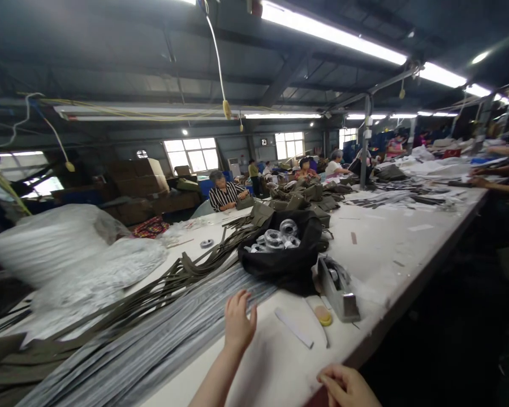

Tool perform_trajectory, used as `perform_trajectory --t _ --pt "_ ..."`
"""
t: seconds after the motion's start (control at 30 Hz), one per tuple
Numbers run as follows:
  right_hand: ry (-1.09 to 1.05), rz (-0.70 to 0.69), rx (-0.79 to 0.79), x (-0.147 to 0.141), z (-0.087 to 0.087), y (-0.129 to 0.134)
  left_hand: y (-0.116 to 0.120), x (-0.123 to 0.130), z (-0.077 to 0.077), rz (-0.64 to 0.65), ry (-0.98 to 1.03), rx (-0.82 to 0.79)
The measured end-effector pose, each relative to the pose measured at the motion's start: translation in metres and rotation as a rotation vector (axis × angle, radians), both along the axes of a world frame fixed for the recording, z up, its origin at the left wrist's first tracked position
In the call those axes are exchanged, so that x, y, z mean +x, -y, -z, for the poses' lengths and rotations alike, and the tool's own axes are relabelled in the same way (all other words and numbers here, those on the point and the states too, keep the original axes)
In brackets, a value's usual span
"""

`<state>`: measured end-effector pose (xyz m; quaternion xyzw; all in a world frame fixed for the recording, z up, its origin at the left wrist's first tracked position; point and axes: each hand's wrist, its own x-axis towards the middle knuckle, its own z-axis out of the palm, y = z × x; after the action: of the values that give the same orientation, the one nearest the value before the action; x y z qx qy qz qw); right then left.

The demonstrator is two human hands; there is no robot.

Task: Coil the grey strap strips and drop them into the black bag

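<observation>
My left hand [239, 321] is raised over the white table [263, 362], beside long grey strips [161, 333], with its fingers apart and nothing in it. Near the table's front edge is my right hand [341, 384], its fingers curled together in a pinch; what they hold, if anything, is too small to tell. Between and beyond the hands lie white strips [294, 328] and a round yellow-rimmed item [323, 316]. A grey tape dispenser [339, 291] stands to their right. Behind it, a black bag [280, 265] holds several wrapped rolls [274, 240].
Olive strips [182, 282] run along the grey ones. Plastic-wrapped white material [68, 254] is heaped at the left. Across the table sits a person in a striped shirt [224, 195]. More people work farther back, and another person's arm [492, 183] reaches in at the right.
</observation>
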<state>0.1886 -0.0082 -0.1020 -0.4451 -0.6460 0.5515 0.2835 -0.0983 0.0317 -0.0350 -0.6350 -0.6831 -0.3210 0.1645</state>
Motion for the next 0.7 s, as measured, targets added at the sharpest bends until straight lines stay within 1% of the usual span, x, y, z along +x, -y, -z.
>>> perform_trajectory --t 0.03,0.1,0.13,0.2,0.3,0.43,0.57,0.7 --pt "-0.012 -0.004 -0.009 -0.001 0.000 0.002 0.004 -0.017 0.006 -0.110 -0.022 -0.092" --pt "-0.030 -0.006 -0.025 -0.004 0.000 0.007 0.015 -0.048 0.009 -0.310 -0.080 -0.294" --pt "-0.035 -0.011 -0.030 -0.006 0.000 0.009 0.021 -0.060 0.008 -0.386 -0.101 -0.388" --pt "-0.034 -0.035 -0.039 -0.009 0.000 0.014 0.032 -0.078 0.005 -0.475 -0.109 -0.538" --pt "-0.013 -0.081 -0.045 -0.010 -0.001 0.020 0.042 -0.091 0.005 -0.498 -0.071 -0.644" --pt "0.007 -0.087 -0.037 -0.005 -0.002 0.021 0.046 -0.095 0.014 -0.484 -0.021 -0.745" --pt "0.017 -0.083 -0.038 0.001 -0.003 0.019 0.052 -0.087 0.018 -0.452 -0.005 -0.744" --pt "0.030 -0.101 -0.035 0.002 -0.002 0.019 0.059 -0.081 0.013 -0.453 0.017 -0.729"
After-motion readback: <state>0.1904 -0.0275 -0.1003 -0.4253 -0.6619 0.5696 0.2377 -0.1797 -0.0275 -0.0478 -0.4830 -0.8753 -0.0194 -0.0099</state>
